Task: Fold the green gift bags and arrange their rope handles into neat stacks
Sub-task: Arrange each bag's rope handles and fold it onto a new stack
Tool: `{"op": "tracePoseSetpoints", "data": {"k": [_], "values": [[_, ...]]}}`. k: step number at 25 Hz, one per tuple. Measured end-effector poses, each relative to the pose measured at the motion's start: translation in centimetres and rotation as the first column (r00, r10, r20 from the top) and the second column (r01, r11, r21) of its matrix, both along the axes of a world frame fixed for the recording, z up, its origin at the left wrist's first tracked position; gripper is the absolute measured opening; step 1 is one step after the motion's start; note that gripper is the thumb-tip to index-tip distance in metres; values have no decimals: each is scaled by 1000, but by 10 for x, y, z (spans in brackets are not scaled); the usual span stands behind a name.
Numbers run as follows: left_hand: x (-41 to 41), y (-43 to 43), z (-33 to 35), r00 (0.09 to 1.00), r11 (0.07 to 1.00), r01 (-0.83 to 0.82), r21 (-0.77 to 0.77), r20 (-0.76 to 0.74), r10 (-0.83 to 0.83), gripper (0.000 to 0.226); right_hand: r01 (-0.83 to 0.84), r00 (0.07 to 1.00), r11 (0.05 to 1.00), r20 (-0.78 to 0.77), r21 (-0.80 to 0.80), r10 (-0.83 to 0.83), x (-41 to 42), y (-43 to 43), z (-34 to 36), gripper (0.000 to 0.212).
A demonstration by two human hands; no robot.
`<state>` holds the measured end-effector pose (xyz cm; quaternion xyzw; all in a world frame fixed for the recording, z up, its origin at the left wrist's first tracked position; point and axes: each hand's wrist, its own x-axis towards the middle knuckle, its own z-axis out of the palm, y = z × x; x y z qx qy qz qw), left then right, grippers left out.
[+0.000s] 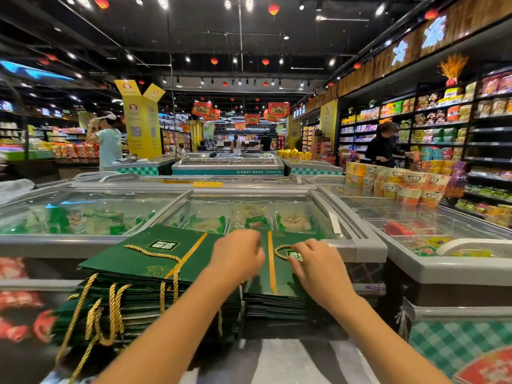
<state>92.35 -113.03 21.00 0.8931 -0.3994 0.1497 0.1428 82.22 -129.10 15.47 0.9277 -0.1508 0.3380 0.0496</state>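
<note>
Green paper: two stacks of flat gift bags stand side by side against the front of the chest freezers; the left stack (pixel 144 259) is skewed, the right stack (pixel 279 284) squarer.
Support: we cannot tell what the stacks rest on.
Gold rope: one handle (pixel 155 254) snakes across the left stack's top bag; more handles (pixel 110 309) dangle loose down its front. A small rope loop (pixel 279 252) lies on the right stack's top bag.
Left hand (pixel 237 254): over the right stack's far left corner, fingers curled and blurred; we cannot tell whether they grasp anything.
Right hand (pixel 318 268): fingers bent down onto the top bag at the loop's end; pinching the rope or only pressing, we cannot tell.
Freezers: glass lids (pixel 249 209) in grey frames, packaged food beneath.
Room: supermarket with a dark ceiling, spotlights, red lanterns (pixel 273 8), a yellow pillar (pixel 141 128) and stocked shelves (pixel 443 128) on the right; noodle cups (pixel 410 184) are piled on a freezer.
People: several shoppers farther off.
</note>
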Motion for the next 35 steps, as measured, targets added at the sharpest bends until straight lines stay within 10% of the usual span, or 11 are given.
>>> {"op": "tracePoseSetpoints", "data": {"k": [5,12,17,23,28,35], "values": [[53,118,30,961,961,-277,-10,7,277,33,-322,941,791,80,520,330,28,84,30,30],[78,219,18,831,837,-544,55,-108,547,50,-203,958,622,22,756,286,58,144,28,58],[70,229,5,790,790,-573,-217,-402,462,52,-197,964,494,77,847,253,50,164,38,54],[18,233,13,875,580,-362,-730,-480,-58,40,-406,912,238,377,882,160,6,161,52,41],[-33,215,-11,769,475,-333,-814,-526,-362,24,-587,804,-61,590,807,68,-58,142,35,19],[-62,164,-67,693,486,-392,-781,-598,-403,12,-458,889,-90,458,885,-19,-108,109,-32,21]]}}
